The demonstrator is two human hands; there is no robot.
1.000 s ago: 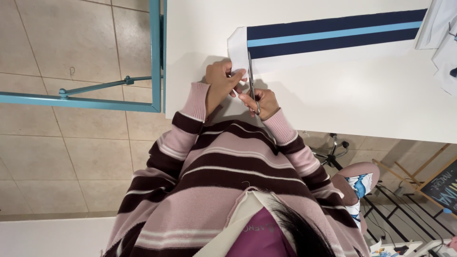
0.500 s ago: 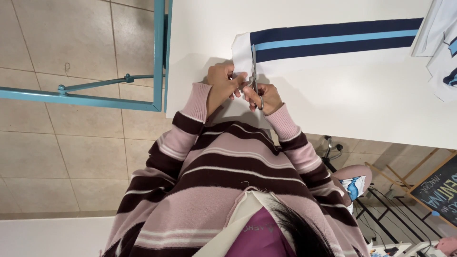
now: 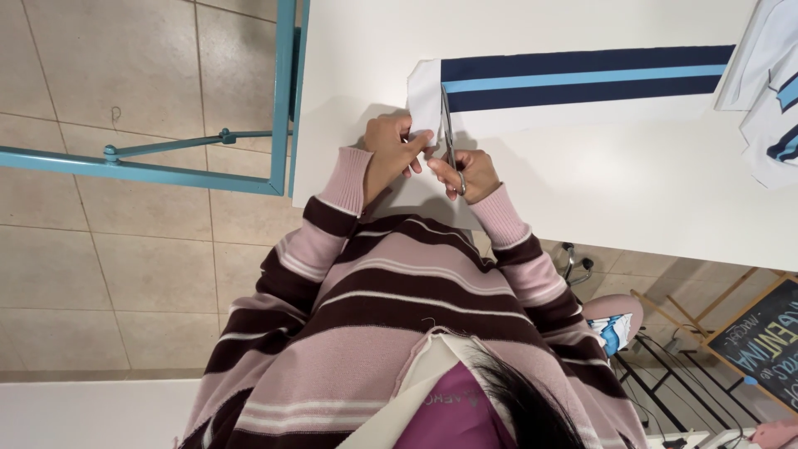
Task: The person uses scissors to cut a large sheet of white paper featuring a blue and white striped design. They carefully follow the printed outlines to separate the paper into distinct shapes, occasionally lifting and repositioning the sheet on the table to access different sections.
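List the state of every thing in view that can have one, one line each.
Scissors: gripped in the right hand, blades lying on the strip's white end.
Striped fabric strip: flat on the white table, left end pinned by the left hand.
Folded striped fabric: lying at the table's right edge, untouched.

White table [image 3: 582,183] bears striped fabric strip [image 3: 582,83].
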